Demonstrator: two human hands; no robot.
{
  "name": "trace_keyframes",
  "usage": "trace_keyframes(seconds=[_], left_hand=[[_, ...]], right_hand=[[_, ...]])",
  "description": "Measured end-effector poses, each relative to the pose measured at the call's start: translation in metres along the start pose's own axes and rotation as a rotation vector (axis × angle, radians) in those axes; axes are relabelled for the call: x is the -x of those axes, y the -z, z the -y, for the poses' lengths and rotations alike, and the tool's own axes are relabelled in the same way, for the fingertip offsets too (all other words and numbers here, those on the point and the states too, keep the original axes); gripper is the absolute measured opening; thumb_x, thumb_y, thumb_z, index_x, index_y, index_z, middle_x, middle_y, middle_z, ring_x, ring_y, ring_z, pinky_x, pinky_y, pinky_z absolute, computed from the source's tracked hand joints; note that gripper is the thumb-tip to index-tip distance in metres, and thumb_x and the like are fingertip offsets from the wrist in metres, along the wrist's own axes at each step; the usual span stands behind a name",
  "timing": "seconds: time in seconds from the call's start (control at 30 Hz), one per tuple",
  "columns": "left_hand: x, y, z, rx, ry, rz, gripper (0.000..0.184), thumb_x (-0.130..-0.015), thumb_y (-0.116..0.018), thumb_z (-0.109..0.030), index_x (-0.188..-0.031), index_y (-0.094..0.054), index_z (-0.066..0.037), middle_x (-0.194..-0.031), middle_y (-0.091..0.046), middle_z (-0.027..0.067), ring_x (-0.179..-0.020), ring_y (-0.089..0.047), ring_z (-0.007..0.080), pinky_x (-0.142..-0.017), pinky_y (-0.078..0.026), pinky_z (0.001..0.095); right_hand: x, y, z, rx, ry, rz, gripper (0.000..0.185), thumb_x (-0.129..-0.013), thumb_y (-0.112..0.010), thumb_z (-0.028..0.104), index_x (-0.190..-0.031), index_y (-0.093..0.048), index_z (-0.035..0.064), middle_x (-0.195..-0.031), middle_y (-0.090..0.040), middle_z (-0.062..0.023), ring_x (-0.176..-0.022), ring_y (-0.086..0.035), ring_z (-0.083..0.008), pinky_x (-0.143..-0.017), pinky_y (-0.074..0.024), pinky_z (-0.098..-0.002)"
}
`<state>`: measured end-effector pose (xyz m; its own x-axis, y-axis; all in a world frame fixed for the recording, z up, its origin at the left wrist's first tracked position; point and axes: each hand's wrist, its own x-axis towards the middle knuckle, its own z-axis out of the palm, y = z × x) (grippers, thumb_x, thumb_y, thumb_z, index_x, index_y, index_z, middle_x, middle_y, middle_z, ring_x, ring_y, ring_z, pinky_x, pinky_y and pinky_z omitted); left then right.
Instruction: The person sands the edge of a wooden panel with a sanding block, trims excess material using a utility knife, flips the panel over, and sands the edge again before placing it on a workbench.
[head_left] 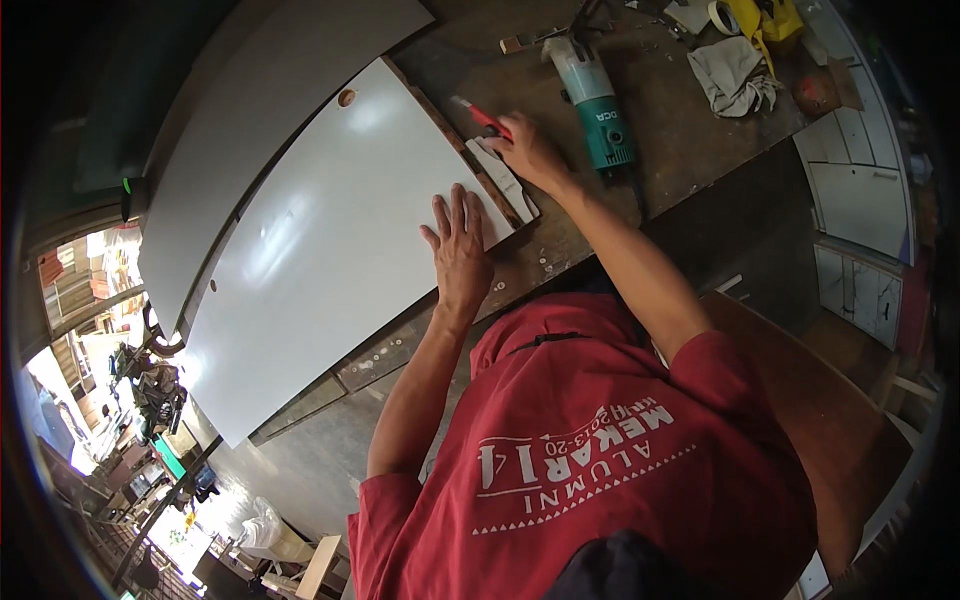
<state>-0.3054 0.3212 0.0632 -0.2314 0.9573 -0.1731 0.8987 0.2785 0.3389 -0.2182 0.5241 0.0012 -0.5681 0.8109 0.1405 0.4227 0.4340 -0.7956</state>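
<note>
A large glossy white panel point(310, 240) lies flat on the dark workbench, with a round hole near its far end and a brown strip along its right edge. My left hand point(462, 250) rests on the panel near that edge, fingers spread, holding nothing. My right hand point(528, 150) grips a red utility knife point(487, 121), its tip pointing away to the upper left, just beyond the brown edge. Beneath and beside the right hand lie torn pale strips point(507, 185) along the panel's edge.
A green DCA power tool point(602, 115) lies right of my right hand, its cord trailing toward me. Farther right are a crumpled grey cloth point(735, 77), a tape roll point(721, 17) and a yellow bag point(775, 25). Another large panel point(260, 90) lies beyond the white one.
</note>
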Motion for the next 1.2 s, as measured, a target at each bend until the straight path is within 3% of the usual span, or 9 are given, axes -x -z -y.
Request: trace_keyframes(seconds=[0.1, 0.13, 0.17, 0.2, 0.3, 0.7, 0.97, 1.07, 1.2], left_hand=[[-0.009, 0.023, 0.009, 0.049, -0.038, 0.067, 0.084, -0.076, -0.064, 0.0, -0.154, -0.03, -0.002, -0.164, -0.021, 0.0172, -0.151, -0.014, 0.0462, -0.114, -0.019, 0.0714], [-0.013, 0.031, 0.011, 0.139, -0.067, 0.099, 0.085, -0.077, -0.067, -0.006, -0.154, -0.031, -0.002, -0.164, -0.021, 0.0175, -0.151, -0.013, 0.0459, -0.114, -0.019, 0.0715], [-0.02, 0.034, 0.013, 0.189, -0.049, 0.096, 0.087, -0.081, -0.07, -0.022, -0.155, -0.028, -0.002, -0.165, -0.017, 0.0179, -0.152, -0.01, 0.0445, -0.115, -0.015, 0.0714], [-0.024, 0.028, 0.016, 0.194, -0.045, 0.097, 0.087, -0.081, -0.07, -0.022, -0.155, -0.028, -0.002, -0.165, -0.017, 0.0179, -0.152, -0.01, 0.0445, -0.115, -0.015, 0.0714], [-0.031, 0.009, 0.02, 0.094, -0.046, 0.014, 0.085, -0.094, -0.054, -0.042, -0.159, -0.015, -0.003, -0.167, -0.008, 0.0181, -0.154, 0.002, 0.0412, -0.117, 0.0, 0.067], [-0.032, 0.007, 0.023, 0.072, -0.044, -0.02, 0.082, -0.091, -0.06, -0.035, -0.155, -0.025, 0.002, -0.166, -0.015, 0.0181, -0.153, -0.008, 0.0441, -0.116, -0.01, 0.0705], [-0.032, 0.003, 0.024, 0.078, -0.038, -0.039, 0.081, -0.09, -0.061, -0.033, -0.155, -0.026, 0.001, -0.166, -0.016, 0.0181, -0.153, -0.009, 0.0442, -0.115, -0.01, 0.0709], [-0.033, 0.003, 0.024, 0.084, -0.034, -0.047, 0.081, -0.09, -0.061, -0.033, -0.155, -0.026, 0.001, -0.166, -0.017, 0.0182, -0.153, -0.009, 0.0441, -0.116, -0.01, 0.0709], [-0.033, 0.002, 0.023, 0.09, -0.034, -0.049, 0.08, -0.091, -0.06, -0.033, -0.155, -0.027, 0.001, -0.166, -0.017, 0.0181, -0.153, -0.009, 0.0437, -0.116, -0.009, 0.0709]], right_hand=[[0.024, 0.026, 0.019, -0.014, -0.175, 0.022, 0.029, -0.093, -0.067, 0.026, -0.095, -0.059, -0.002, -0.087, -0.066, -0.0274, -0.085, -0.065, -0.0471, -0.071, -0.0528, -0.0508], [0.035, 0.032, 0.027, -0.012, -0.174, 0.026, 0.029, -0.093, -0.067, 0.026, -0.095, -0.059, -0.002, -0.087, -0.066, -0.0274, -0.085, -0.065, -0.0471, -0.071, -0.0528, -0.0508], [0.048, 0.037, 0.035, 0.034, -0.136, 0.05, 0.029, -0.095, -0.064, 0.026, -0.1, -0.057, -0.0012, -0.083, -0.066, -0.0271, -0.081, -0.065, -0.0474, -0.068, -0.0523, -0.0522], [0.059, 0.04, 0.043, 0.081, -0.097, 0.073, 0.029, -0.097, -0.062, 0.026, -0.105, -0.056, -0.0004, -0.079, -0.067, -0.0268, -0.077, -0.066, -0.0478, -0.064, -0.0519, -0.0536], [0.075, 0.036, 0.064, 0.192, -0.162, 0.163, 0.028, -0.1, -0.056, 0.026, -0.112, -0.053, 0.0005, -0.079, -0.067, -0.0269, -0.074, -0.066, -0.0468, -0.063, -0.052, -0.0542], [0.065, 0.017, 0.1, 0.313, -0.236, 0.271, 0.027, -0.102, -0.051, 0.023, -0.111, -0.05, -0.0017, -0.081, -0.069, -0.0271, -0.076, -0.068, -0.0474, -0.063, -0.0529, -0.0555], [0.068, 0.008, 0.09, 0.298, -0.173, 0.251, 0.028, -0.102, -0.052, 0.023, -0.116, -0.048, -0.0007, -0.076, -0.067, -0.0286, -0.074, -0.066, -0.0494, -0.061, -0.0506, -0.0578], [0.062, 0.015, 0.1, 0.32, -0.253, 0.311, 0.026, -0.1, -0.054, 0.021, -0.106, -0.052, -0.0035, -0.081, -0.069, -0.0278, -0.078, -0.069, -0.0462, -0.067, -0.0544, -0.0546], [0.061, 0.014, 0.093, 0.261, -0.29, 0.255, 0.026, -0.103, -0.051, 0.024, -0.114, -0.049, 0.0005, -0.074, -0.066, -0.0289, -0.074, -0.066, -0.0491, -0.06, -0.05, -0.0583]])
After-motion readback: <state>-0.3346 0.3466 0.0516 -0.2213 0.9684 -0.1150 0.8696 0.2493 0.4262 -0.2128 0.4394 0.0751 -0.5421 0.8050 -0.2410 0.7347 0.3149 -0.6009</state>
